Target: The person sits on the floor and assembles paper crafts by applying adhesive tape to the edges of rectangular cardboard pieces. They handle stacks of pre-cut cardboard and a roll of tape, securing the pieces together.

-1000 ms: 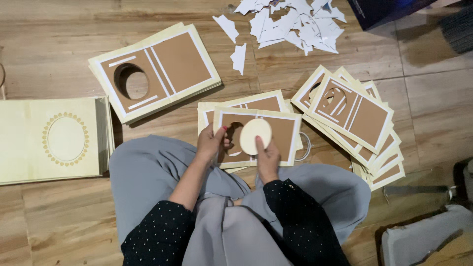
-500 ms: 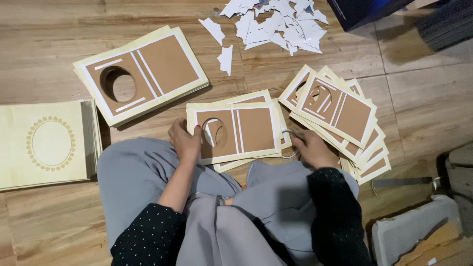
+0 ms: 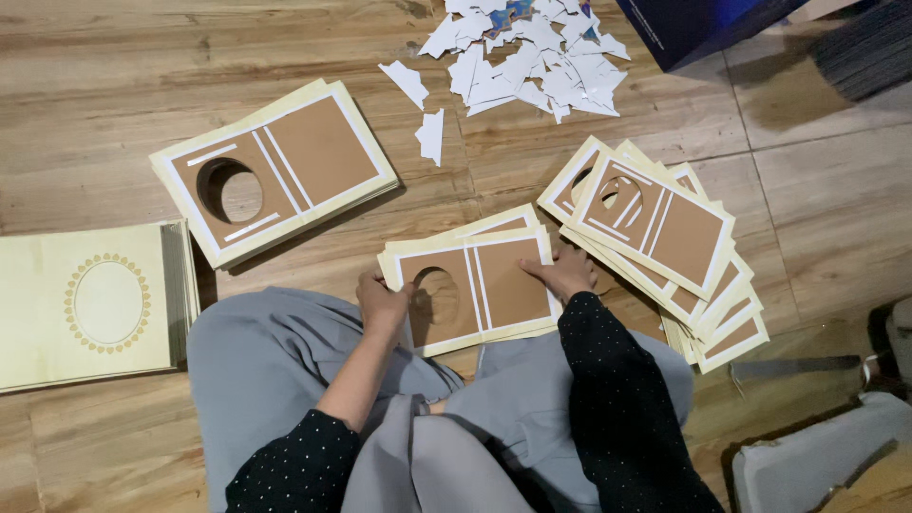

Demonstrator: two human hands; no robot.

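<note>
A brown and cream card with an oval hole and white strips lies across my grey-clad knees, on top of a few similar cards. My left hand grips its left edge beside the hole. My right hand holds its right edge, fingers pressed on the border. The hole is empty and shows shadow beneath.
A stack of like cards lies at the upper left, and a cream stack with an oval ornament at the far left. A fanned pile of cards lies to the right. White paper scraps, a blue box and a metal blade rest on the wooden floor.
A cream oval piece sat in the card's hole a second ago; it is gone. My right hand swung out to the right pile and came back to the card's right edge.
</note>
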